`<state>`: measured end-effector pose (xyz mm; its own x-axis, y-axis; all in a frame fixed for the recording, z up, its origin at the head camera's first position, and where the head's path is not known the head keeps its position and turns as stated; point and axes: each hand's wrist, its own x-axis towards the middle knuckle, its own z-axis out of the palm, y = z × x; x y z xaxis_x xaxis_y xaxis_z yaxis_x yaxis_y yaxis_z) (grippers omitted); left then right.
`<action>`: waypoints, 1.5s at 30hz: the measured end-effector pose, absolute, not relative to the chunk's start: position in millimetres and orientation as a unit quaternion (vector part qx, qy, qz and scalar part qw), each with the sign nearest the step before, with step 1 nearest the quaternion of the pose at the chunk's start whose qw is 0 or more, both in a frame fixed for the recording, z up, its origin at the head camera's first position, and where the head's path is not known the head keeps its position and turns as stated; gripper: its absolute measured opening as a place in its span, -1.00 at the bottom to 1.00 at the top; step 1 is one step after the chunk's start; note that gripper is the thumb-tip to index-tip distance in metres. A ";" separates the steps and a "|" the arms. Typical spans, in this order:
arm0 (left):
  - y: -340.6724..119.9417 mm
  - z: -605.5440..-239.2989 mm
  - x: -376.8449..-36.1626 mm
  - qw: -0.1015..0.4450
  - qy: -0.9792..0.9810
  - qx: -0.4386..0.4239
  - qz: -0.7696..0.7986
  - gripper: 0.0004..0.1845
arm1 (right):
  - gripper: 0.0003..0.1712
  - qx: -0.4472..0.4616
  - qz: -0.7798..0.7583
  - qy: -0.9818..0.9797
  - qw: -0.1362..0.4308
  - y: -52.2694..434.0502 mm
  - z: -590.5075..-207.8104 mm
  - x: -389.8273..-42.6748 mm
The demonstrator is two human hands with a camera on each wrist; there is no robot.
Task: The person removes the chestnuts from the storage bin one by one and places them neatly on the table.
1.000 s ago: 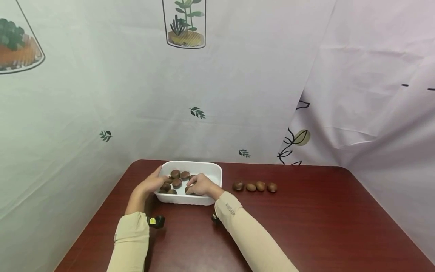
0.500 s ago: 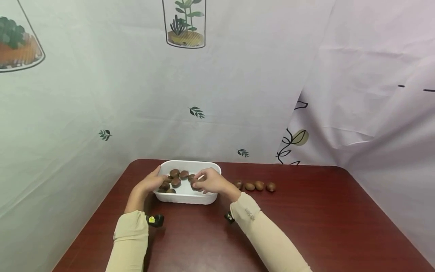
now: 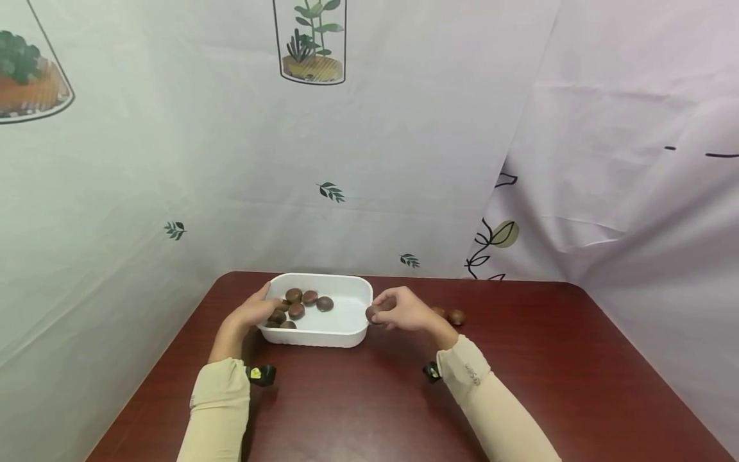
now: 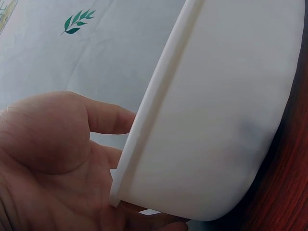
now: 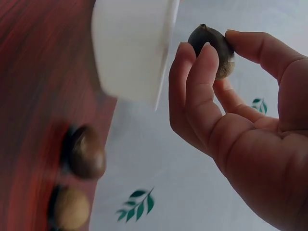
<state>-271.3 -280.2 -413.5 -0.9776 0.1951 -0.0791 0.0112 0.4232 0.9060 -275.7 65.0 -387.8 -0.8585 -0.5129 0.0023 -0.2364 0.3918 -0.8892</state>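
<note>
A white plastic tray (image 3: 340,340) sits at the back left of the table, with several brown chestnuts (image 3: 296,311) gathered in its left half. My left hand (image 3: 253,312) grips the tray's left end; in the left wrist view the thumb reaches over the rim (image 4: 149,96) while other fingers lie along the outside. Just past the tray's right end, my right hand (image 3: 408,313) pinches one chestnut (image 5: 214,48) between thumb and fingertips. The right wrist view shows its pointed tip and pale base, held above table level.
On the table right of the tray lie loose chestnuts (image 3: 456,317), some behind my right hand; two, one darker (image 5: 86,153) and one lighter (image 5: 71,208), show in the right wrist view. A printed white curtain (image 3: 369,160) hangs behind the dark red table (image 3: 519,372).
My right hand has lifted a chestnut from inside the tray and carried it right, out past the tray's right rim. My left hand keeps its hold on the tray's left end.
</note>
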 end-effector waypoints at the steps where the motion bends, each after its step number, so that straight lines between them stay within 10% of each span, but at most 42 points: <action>1: -279.0 -411.9 -270.7 0.088 0.838 0.059 0.535 -0.37 | -0.72 -0.224 -0.498 0.827 0.135 70.4 -389.0 -276.2; 45: -276.1 -412.4 -271.9 0.099 0.801 0.096 0.583 -0.47 | -0.82 -0.144 -0.403 0.901 0.066 113.1 -424.3 -278.8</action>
